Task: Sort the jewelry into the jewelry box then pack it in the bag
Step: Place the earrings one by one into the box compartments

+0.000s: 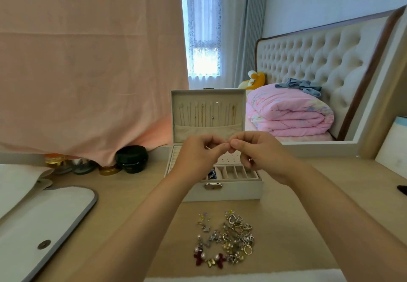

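Jewelry, a loose heap of gold, silver, pearl and dark red pieces (pixel 226 241), lies on the pale wooden tabletop (pixel 308 215) just in front of the cream rectangular jewelry box (pixel 231 192); the box's lid (pixel 208 98) stands upright and open, with thin chains (pixel 204 112) hanging inside it above a fabric pocket; a small blue item (pixel 211 174) sits in one tray compartment, beside a row of narrow slots.

Above the open tray the left hand (pixel 197 155) and right hand (pixel 261 151) meet; each has its fingers curled and its thumb and forefinger pressed together, tip against tip with the other hand; they pinch a thin pale sliver (pixel 208 148) that shows by the left forefinger, too small to identify.

A flat white bag with grey edging and a round snap (pixel 44 226) lies at the left, well apart from the heap; a black round jar (pixel 132 158) stands under a hanging pink cloth (pixel 88 61); a folded pink quilt (pixel 290 114) rests on the bed beyond.
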Action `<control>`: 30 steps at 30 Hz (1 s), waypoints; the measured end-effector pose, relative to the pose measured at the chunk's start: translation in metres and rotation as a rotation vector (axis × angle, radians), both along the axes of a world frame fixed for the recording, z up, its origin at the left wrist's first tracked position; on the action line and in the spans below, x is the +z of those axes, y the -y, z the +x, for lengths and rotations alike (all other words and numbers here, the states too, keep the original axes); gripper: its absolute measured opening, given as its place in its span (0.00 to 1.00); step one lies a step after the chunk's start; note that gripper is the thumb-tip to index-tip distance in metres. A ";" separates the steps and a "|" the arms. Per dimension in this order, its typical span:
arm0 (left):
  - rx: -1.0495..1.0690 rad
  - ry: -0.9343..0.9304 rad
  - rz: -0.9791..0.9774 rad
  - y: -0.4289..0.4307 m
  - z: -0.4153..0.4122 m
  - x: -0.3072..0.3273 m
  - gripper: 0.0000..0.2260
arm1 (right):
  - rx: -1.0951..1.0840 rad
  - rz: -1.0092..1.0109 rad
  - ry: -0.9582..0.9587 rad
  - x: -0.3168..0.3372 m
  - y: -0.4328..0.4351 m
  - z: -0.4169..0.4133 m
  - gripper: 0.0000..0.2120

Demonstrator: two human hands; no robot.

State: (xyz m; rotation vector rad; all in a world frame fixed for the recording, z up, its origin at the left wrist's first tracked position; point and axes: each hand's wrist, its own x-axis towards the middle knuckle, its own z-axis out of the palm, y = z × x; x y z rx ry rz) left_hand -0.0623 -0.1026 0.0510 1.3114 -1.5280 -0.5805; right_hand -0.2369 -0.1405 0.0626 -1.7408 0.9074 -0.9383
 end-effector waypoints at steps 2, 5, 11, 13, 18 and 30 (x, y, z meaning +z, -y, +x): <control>-0.004 -0.010 0.009 0.011 -0.005 0.002 0.03 | -0.050 -0.023 0.014 0.002 0.008 -0.003 0.04; 0.017 -0.028 0.018 0.027 -0.011 0.003 0.03 | -0.115 -0.088 0.064 0.002 0.018 -0.005 0.02; -0.004 -0.043 -0.008 0.048 -0.014 -0.004 0.03 | -0.189 -0.116 0.135 -0.009 0.037 -0.005 0.04; -0.019 -0.021 -0.023 0.052 -0.013 -0.009 0.03 | -0.207 -0.123 0.100 -0.015 0.044 -0.007 0.03; 0.012 0.042 0.020 0.061 -0.007 -0.021 0.03 | -0.371 -0.285 -0.188 -0.030 0.064 -0.015 0.03; -0.018 0.141 0.046 0.067 -0.003 -0.028 0.03 | -0.355 -0.464 -0.697 -0.039 0.063 -0.023 0.04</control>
